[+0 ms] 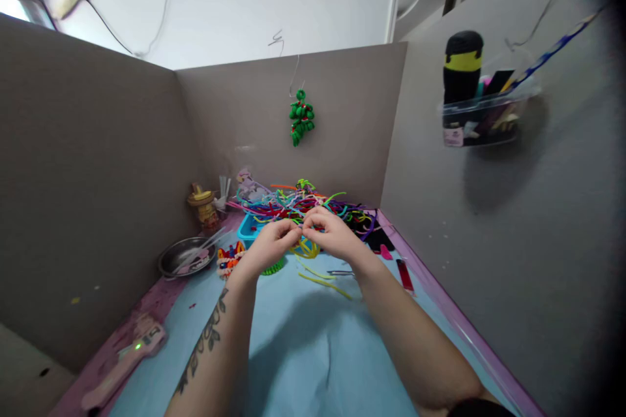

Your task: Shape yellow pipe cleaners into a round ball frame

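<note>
I can't make out what, if anything, sits between my fingertips: the thumb and fingers of my left hand [274, 242] and right hand [335, 234] are drawn together, nearly meeting, and I cannot tell whether they pinch anything. The yellow loops [307, 250] show just beneath them, their upper part hidden by my fingers. My left hand and wrist also cover some of the blue tray [246, 228], the green ridged piece [272, 267] and the orange-and-white bundle [229, 262]. A dark edge cuts off the upper right of my view, and my right elbow runs to the bottom. The tray lies under a tangle of many-coloured fuzzy strips [264, 208] that spills over its rim. To the left, the metal bowl [169, 260] holds pale sticks and small pinkish bits too blurred to name; behind it stands the jar with a yellow top [203, 205]. On the right wall, the clear holder [513, 102] carries a black bottle with a yellow band [462, 71] and a blue-patterned stick [557, 45]. Loose yellow strips [325, 284] and a metal tool [341, 273] lie between my forearms, the pink device with a green light [127, 365] lies at lower left, and the green ornament [302, 118] hangs on the back panel.
</note>
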Demonstrator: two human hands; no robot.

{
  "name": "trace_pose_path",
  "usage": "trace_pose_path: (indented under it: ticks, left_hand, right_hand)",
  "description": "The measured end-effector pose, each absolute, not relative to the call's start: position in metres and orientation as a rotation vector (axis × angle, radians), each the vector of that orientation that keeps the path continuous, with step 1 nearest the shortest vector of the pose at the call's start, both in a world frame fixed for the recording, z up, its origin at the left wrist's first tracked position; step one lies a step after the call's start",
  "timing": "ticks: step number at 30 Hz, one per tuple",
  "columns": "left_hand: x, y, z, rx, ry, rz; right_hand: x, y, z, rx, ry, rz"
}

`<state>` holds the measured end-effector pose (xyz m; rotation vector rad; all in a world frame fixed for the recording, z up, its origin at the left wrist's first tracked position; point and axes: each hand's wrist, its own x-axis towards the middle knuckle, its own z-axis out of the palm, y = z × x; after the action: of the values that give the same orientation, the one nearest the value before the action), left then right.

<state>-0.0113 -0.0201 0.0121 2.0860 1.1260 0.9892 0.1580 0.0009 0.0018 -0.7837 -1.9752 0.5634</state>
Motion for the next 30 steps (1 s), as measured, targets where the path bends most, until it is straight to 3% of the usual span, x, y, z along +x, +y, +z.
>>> trace_pose_path:
  ticks: [10,30]
  left_hand:
    - [-0.009,-0.022,0.012,1.734,0.917,0.992]
    - [-0.002,-0.018,0.004,1.185,0.754,1.019]
  right_hand:
    - [0.146,-0.005,0.0,-0.692,-1.729,1.098]
    - [0.143,-0.009,0.004,-0.766,-1.548,1.178]
